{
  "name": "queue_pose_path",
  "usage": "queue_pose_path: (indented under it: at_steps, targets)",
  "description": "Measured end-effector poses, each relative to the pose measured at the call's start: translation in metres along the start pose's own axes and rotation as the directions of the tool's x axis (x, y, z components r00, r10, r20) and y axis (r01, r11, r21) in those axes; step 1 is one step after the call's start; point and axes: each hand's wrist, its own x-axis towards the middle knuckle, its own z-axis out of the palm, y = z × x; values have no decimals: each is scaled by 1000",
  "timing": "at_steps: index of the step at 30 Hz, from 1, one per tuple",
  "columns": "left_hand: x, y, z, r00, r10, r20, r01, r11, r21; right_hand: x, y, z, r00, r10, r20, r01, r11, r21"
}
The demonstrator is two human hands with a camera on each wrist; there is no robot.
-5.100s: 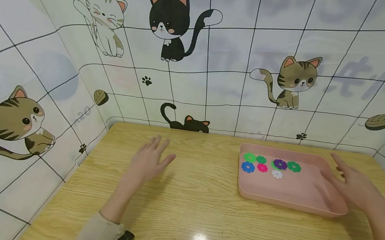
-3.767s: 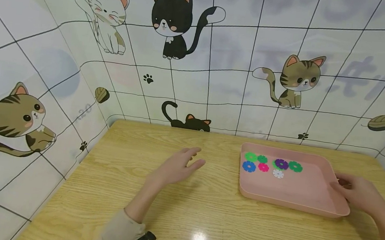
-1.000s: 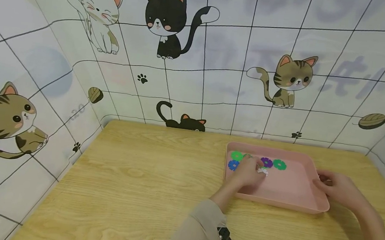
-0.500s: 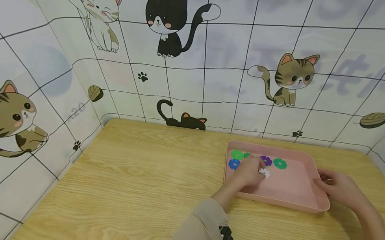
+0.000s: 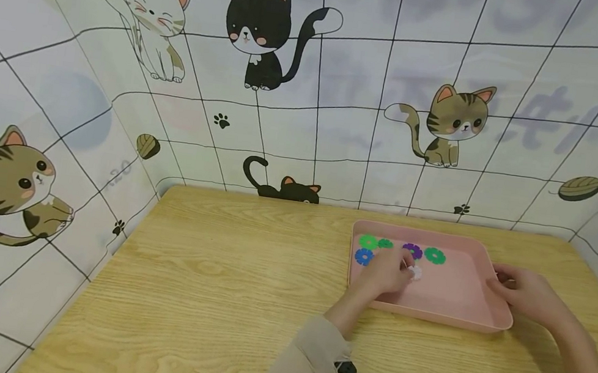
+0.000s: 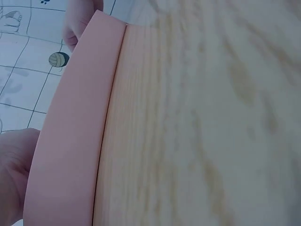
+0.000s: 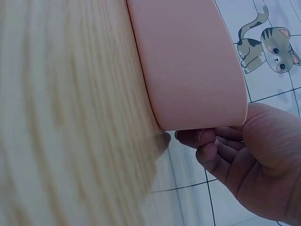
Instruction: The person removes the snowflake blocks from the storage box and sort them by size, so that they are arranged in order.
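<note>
In the head view, a shallow pink tray (image 5: 452, 296) holds several flower-shaped plastic discs. My left hand (image 5: 386, 270) reaches over its near wall with fingers curled down among them. The thumb and fingertips are right at a white disc (image 5: 416, 274), partly covering it; I cannot tell if they pinch it. Close by lie a blue disc (image 5: 363, 256), a light green disc (image 5: 368, 242), a small green disc (image 5: 385, 244), a purple disc (image 5: 412, 251) and a larger green disc (image 5: 435, 255). My right hand (image 5: 527, 292) grips the tray's right wall, thumb inside, fingers outside.
The tray stands on a wooden table (image 5: 210, 287), toward its back right. Behind and at the left rises a wall covering (image 5: 338, 129) printed with cartoon cats and grid lines. Black straps with small devices sit on both wrists.
My left hand came from the left into the tray, over the pink disc, now hidden. In the last half second the white disc shifted slightly right and nearer. My right hand took hold of the tray.
</note>
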Motion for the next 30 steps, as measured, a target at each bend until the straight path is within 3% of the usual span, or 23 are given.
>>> queue_pose_path:
  at_steps: [9,16,30]
  targets:
    - [-5,-7,-15,999,21,-38,-29,978,-207,0,0,-1,1000,9,5,-9,1000,-2]
    - [-11,-21,-33,995,24,-93,-61,904,-424,0,-1,-1,1000,17,4,-17,1000,-9]
    - [-16,-40,-61,982,-1,-191,-89,881,-464,0,-2,0,999,32,2,-32,999,-7]
